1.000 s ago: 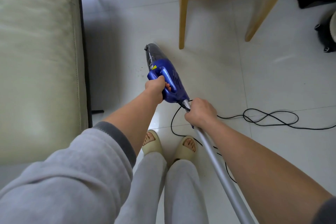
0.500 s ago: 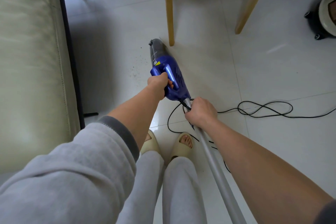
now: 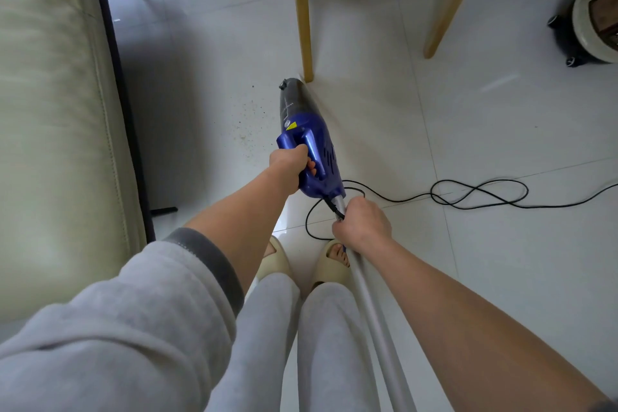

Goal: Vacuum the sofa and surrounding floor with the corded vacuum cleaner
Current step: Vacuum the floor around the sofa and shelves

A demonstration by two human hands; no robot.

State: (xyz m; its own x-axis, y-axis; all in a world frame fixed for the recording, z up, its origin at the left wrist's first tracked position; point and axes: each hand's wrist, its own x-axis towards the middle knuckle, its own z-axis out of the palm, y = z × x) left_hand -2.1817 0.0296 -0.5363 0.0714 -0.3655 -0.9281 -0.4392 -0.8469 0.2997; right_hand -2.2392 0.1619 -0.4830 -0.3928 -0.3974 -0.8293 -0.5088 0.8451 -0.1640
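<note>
Head cam: I see the left hand (image 3: 290, 160) wrapped round the grip of the blue vacuum cleaner (image 3: 309, 147), nose aimed at floor by the crumbs (image 3: 249, 124), prob. to steer. Right hand (image 3: 363, 222) clasps the silver tube (image 3: 374, 318) w/ cord (image 3: 481, 192), steadying it. Sofa (image 3: 57, 110) stands left, chair leg (image 3: 302, 27) far.

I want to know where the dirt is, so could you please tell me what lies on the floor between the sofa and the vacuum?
In the head view, a scatter of crumbs lies on the white floor between the sofa and the vacuum.
</note>
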